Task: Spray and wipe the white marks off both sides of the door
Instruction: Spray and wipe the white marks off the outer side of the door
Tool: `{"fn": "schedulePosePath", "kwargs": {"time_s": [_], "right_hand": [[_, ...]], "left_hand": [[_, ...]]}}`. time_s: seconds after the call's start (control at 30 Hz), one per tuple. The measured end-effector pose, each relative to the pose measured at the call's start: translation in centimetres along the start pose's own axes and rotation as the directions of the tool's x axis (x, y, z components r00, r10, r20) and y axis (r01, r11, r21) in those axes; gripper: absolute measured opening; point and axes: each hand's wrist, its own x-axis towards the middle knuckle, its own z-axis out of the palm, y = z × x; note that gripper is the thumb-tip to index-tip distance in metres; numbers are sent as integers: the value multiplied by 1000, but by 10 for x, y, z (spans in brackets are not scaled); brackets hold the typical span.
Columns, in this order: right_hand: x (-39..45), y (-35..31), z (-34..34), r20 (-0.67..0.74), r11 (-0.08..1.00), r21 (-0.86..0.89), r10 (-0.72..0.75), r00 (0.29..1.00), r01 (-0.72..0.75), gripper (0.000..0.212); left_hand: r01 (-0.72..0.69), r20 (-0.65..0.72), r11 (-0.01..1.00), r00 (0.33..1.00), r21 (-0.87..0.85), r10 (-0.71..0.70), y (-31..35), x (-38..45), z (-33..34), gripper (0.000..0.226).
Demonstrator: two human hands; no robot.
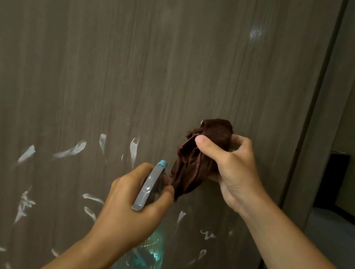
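A grey-brown wood-grain door (pixel 137 58) fills most of the view. Several white smear marks (pixel 69 151) are scattered over its lower half, and a faint pale spot (pixel 255 33) sits higher up on the right. My left hand (pixel 134 211) grips a spray bottle (pixel 150 190) with a grey head, blue nozzle tip and clear teal body, its nozzle toward the door. My right hand (pixel 233 169) holds a bunched dark brown cloth (pixel 198 156) against or just in front of the door, right of the nozzle.
The door's right edge and frame (pixel 311 132) run top to bottom. Beyond it, a dim room shows a dark cabinet (pixel 331 182) and grey floor (pixel 341 241).
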Motion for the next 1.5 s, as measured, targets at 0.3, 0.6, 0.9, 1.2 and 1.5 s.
{"fn": "schedulePosePath", "kwargs": {"time_s": [0.3,0.6,0.9,1.2,1.5], "right_hand": [[-10,-9,15,198,997,-75,13,980,2,65],[-20,3,27,148,988,-139,93,985,-72,89],[-13,3,29,12,998,-48,-46,999,47,67],[-35,0,28,386,971,-206,-36,922,124,69],[-30,-9,15,577,971,-210,31,816,111,46]], "left_hand": [[-17,-70,1000,997,23,19,-8,-2,4,25],[7,-179,997,984,-81,-22,-17,14,-16,12],[-58,-140,998,989,-11,56,-9,9,-13,21],[-16,-178,995,984,-101,-2,-17,18,-25,9],[-14,-142,996,990,-92,1,-24,20,-31,10]]}}
